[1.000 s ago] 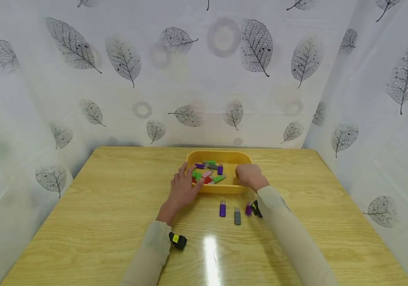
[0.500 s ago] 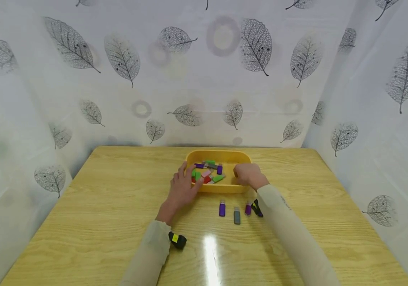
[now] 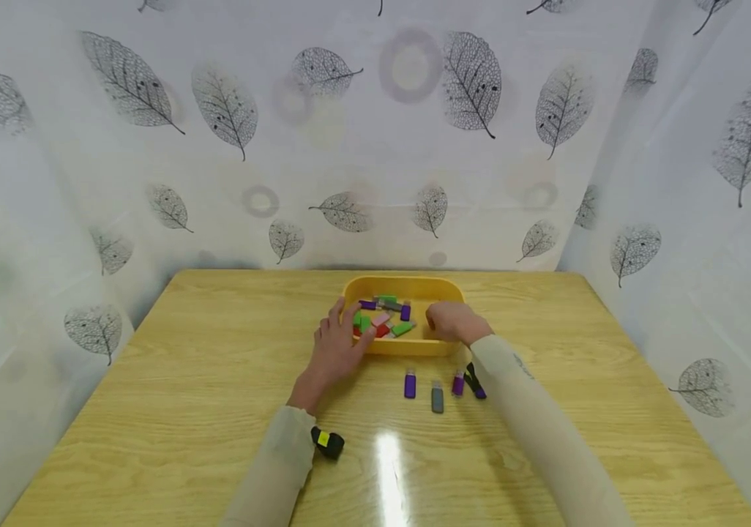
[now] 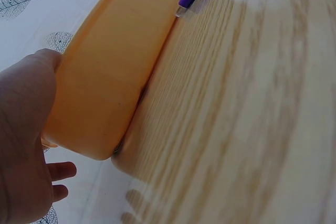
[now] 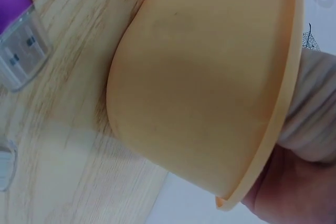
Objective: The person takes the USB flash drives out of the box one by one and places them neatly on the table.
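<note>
A yellow plastic bin (image 3: 408, 348) stands near the table's back edge. Several USB sticks in green, red, pink, purple and grey lie inside, mostly toward its left half. My left hand (image 3: 336, 348) grips the bin's left front corner, the thumb over the rim (image 4: 79, 30) and fingers beyond the end. My right hand (image 3: 454, 322) reaches over the front rim into the right end, fingers curled down; I cannot tell whether they hold anything. In front of the bin lie a purple USB stick (image 3: 410, 385), a grey USB stick (image 3: 438, 399) and another purple USB stick (image 3: 457, 384).
The wooden table (image 3: 217, 380) shows a bright reflection at its front middle. Leaf-printed white sheeting (image 3: 362, 161) closes off the back and both sides. Black wrist straps (image 3: 328, 443) sit at both sleeves; the right one overlaps the row of sticks.
My right hand has shifted slightly left inside the bin. The left hand stays at the corner, and the loose USB sticks lie as before.
</note>
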{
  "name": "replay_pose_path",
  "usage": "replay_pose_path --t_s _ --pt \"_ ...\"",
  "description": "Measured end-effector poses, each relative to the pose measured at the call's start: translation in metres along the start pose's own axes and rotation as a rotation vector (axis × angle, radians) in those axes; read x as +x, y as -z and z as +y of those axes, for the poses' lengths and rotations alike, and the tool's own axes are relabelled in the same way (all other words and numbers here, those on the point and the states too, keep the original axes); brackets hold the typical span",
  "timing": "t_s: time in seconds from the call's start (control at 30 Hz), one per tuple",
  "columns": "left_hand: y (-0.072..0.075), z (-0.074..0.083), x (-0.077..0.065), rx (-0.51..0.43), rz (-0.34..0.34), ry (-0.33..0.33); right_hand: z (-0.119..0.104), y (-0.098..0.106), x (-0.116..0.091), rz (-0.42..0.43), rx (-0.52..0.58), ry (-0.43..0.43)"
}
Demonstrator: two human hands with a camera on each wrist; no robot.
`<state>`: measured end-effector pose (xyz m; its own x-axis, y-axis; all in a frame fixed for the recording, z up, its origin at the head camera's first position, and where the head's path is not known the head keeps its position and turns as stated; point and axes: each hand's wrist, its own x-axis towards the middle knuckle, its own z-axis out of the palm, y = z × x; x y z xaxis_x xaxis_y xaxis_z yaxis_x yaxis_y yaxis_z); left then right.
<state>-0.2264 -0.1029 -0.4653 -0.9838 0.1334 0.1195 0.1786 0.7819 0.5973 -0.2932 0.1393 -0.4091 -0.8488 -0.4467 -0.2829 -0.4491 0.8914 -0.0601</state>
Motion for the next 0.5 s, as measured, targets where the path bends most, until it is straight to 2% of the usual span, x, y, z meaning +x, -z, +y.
replay_pose_path --t_s 0.27,0.5 --pt "0.0008 -0.0003 0.0015 0.005 0.005 -0.004 0.0006 0.0012 0.0013 -0.021 0.044 0.000" --pt "0.0015 0.0008 0.0003 0.011 -0.005 -0.010 -0.0027 -0.0024 0.0038 0.012 0.142 0.015"
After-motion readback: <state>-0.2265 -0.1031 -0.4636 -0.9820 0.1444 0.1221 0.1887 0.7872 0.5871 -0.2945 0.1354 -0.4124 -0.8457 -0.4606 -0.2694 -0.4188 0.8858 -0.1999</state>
